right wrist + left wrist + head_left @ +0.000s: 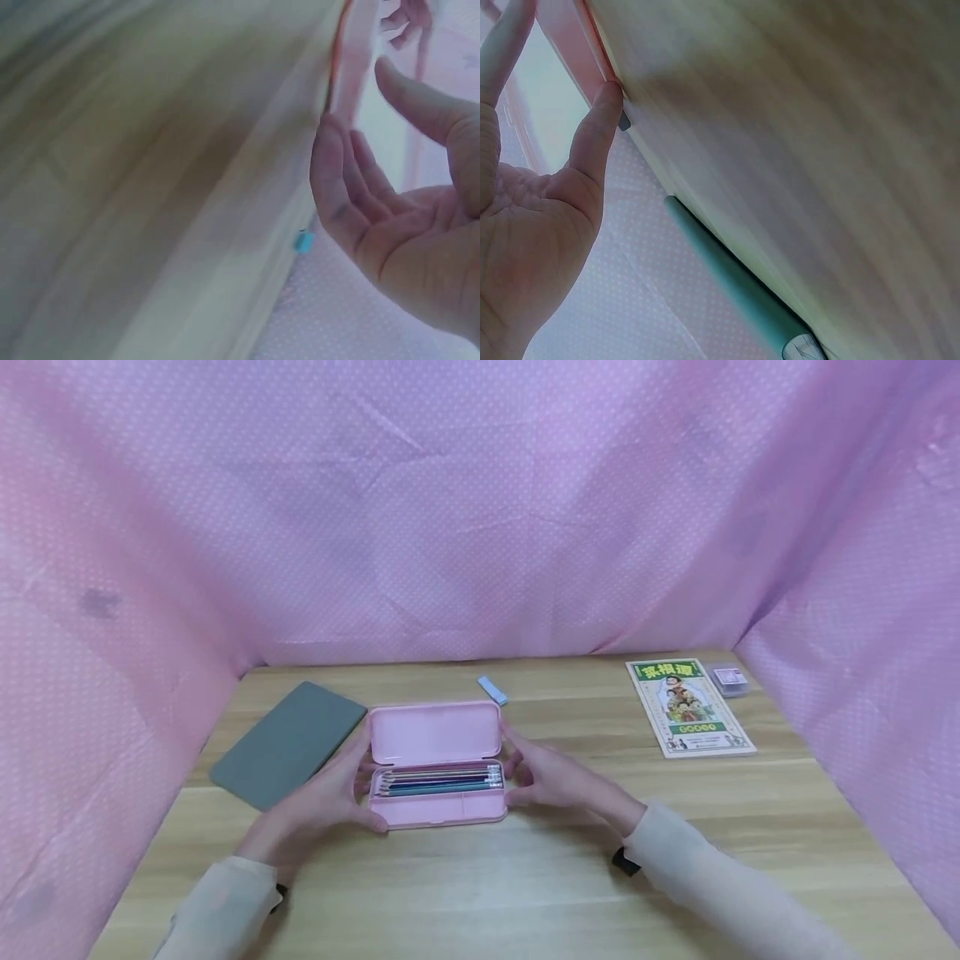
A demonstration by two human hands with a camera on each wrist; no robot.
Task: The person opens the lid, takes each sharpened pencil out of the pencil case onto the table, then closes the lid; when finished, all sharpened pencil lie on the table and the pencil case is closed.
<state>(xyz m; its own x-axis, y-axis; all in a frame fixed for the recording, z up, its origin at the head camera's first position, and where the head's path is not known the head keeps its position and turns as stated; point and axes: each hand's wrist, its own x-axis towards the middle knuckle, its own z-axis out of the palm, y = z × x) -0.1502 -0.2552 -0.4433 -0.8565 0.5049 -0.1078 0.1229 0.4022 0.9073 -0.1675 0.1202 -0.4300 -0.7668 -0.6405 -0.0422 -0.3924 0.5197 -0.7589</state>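
Resting on the desk (pixel 525 877), an open pink case (pixel 437 764) was positioned at centre, its lid raised toward the far side. Coloured pencils (pixel 438 779) were laid lengthwise in the tray. The left hand (pixel 322 806) was placed against the case's left end with fingers straight and relaxed, so its grip was not closed on anything; in the left wrist view one fingertip (pixel 607 97) was seen touching the pink edge. The right hand (pixel 551 781) was set against the right end, fingers likewise extended, nothing being clasped. A grey pad (pixel 288 743) was located left of the case, a small blue eraser (pixel 492 690) just behind it, and a printed booklet (pixel 690 706) well apart at the far right, beside a small clear box (pixel 727 678).
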